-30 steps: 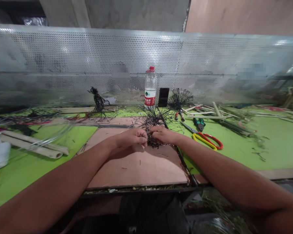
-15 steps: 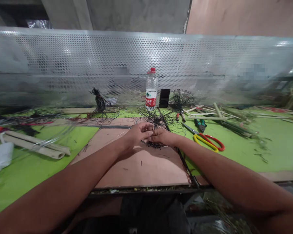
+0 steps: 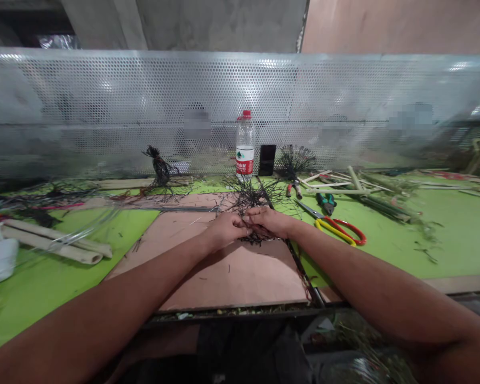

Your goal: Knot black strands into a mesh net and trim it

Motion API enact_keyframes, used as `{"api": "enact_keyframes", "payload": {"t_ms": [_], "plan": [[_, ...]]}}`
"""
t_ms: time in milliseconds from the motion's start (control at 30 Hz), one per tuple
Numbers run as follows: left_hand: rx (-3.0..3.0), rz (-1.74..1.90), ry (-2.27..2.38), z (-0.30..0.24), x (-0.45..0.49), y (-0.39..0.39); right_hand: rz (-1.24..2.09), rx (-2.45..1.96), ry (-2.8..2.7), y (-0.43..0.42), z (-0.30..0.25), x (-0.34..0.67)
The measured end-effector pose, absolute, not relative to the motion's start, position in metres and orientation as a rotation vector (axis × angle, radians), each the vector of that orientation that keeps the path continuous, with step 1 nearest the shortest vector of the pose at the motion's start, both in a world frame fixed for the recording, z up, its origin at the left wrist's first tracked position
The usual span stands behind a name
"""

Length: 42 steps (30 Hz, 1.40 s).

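Observation:
My left hand [image 3: 225, 229] and my right hand [image 3: 269, 221] meet over a brown board [image 3: 224, 266] at the middle of the green table. Both have their fingers closed on a bundle of thin black wiry strands [image 3: 251, 196], which fans out upward and away from my fingers. Some short strand ends stick out below my hands. The fingertips of the two hands touch each other at the bundle's base.
Yellow and red scissors [image 3: 338, 229], green pliers [image 3: 326, 201] and bamboo sticks [image 3: 368, 194] lie to the right. A water bottle [image 3: 245, 146], a dark phone [image 3: 267, 159] and more black strand bundles [image 3: 160, 168] stand by the perforated metal screen. Bamboo tubes [image 3: 52, 242] lie left.
My left hand lifted up over the bundle half a second ago and has come back down beside my right hand. The bundle stays between both hands.

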<state>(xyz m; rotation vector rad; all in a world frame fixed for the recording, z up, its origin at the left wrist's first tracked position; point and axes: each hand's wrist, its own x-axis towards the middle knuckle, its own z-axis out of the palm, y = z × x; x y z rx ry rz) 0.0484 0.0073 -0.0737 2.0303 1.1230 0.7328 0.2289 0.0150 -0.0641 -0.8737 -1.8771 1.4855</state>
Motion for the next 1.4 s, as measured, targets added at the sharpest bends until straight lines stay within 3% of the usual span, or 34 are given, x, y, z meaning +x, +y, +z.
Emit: {"api": "enact_keyframes", "payload": {"t_ms": [233,767,1000,1167,1233,1400], "plan": [[1.928,0.914,1.109,-0.075,0.049,0.005,1.624,-0.827,-1.794,0.014,-0.062,0.23],[2.168,0.655,1.154,-0.069,0.053,-0.001,1.698,-0.946,-1.636,0.013,-0.057,0.229],[2.21,0.616,1.092,-0.071,0.054,0.001,1.343,-1.165,-1.924,0.018,-0.042,0.246],[2.236,0.578,1.134,-0.067,0.054,-0.003,0.563,-1.616,-2.232,0.023,-0.029,0.257],[2.246,0.567,1.152,-0.066,0.054,-0.004,0.396,-1.653,-2.246,0.024,-0.024,0.259],[2.191,0.585,1.124,-0.069,0.055,-0.001,0.489,-1.32,-2.262,0.012,-0.012,0.258]]}}
